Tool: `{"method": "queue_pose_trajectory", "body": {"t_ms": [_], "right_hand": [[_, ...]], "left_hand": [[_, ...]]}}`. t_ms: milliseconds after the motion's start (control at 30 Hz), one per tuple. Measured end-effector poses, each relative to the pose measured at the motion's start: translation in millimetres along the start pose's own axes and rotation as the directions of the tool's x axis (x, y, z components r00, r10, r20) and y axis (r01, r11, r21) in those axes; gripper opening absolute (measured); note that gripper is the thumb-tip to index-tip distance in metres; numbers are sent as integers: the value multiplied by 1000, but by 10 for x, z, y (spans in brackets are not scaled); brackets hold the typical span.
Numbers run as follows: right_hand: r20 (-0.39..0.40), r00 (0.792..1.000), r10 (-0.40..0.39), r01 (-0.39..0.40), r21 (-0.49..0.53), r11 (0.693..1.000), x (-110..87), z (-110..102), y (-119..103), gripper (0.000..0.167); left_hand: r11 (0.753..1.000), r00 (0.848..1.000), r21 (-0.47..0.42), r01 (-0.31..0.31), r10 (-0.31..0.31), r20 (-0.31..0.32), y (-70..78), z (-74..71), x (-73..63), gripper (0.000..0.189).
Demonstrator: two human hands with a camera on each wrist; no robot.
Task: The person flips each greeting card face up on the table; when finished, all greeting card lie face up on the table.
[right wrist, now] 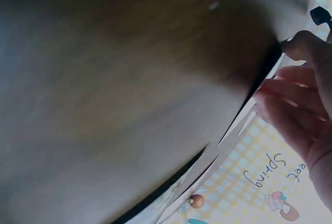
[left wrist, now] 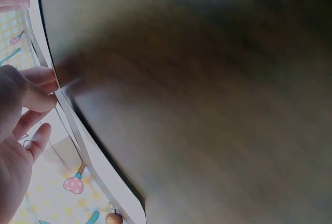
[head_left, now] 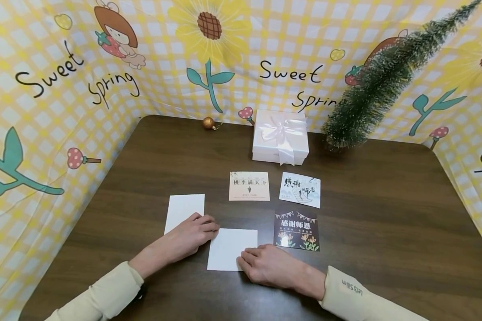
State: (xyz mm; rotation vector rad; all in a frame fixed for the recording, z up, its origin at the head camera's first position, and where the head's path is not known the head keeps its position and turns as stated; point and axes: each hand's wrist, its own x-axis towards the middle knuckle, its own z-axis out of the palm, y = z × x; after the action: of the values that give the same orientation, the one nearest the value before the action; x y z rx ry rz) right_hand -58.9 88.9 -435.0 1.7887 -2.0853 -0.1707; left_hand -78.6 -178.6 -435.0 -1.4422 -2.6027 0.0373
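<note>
Two blank white cards lie on the brown table [head_left: 369,223]. My right hand [head_left: 271,267] pinches the right edge of the nearer white card [head_left: 230,252], its fingers bent. At that card's upper left corner, the fingertips of my left hand [head_left: 190,236] grip the edge. This hand also covers the lower right part of the farther white card [head_left: 184,210]. In the left wrist view the left fingers [left wrist: 39,81] meet the card edges. To the right are a dark card with flowers [head_left: 296,229], a beige printed card [head_left: 249,187] and a pale blue one [head_left: 300,191].
A white gift box [head_left: 265,140] with a ribbon bow stands at the back. Beside it is a small green artificial tree [head_left: 369,93]. A bronze bauble [head_left: 208,123] sits at the far edge, before a yellow checked cloth [head_left: 160,84] hung around the table.
</note>
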Motion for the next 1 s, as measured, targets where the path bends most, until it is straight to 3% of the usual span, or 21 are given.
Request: {"method": "queue_pose_trajectory", "body": {"t_ms": [267, 500, 667, 767, 1000], "right_hand": [[-5, 987, -160, 159, -83, 984, -56, -60, 99, 22], [-119, 977, -178, 167, -94, 981, -104, -152, 273, 28], [-220, 965, -143, 122, -109, 987, -120, -168, 424, 35], [-265, 959, -103, 82, -90, 993, -125, -148, 497, 35], [-374, 925, 63, -35, 82, 996, -144, -62, 634, 37]], "left_hand": [[1000, 1000, -14, 0, 0, 14, -4, -11, -4, 28], [997, 1000, -76, -4, 3, -19, -46, -31, -7, 23], [991, 999, -135, 10, -15, -37, -79, -60, 9, 23], [979, 996, -201, 32, -49, -80, -80, -65, 31, 23], [935, 962, -352, 41, -132, -239, -99, -83, 122, 17]]}}
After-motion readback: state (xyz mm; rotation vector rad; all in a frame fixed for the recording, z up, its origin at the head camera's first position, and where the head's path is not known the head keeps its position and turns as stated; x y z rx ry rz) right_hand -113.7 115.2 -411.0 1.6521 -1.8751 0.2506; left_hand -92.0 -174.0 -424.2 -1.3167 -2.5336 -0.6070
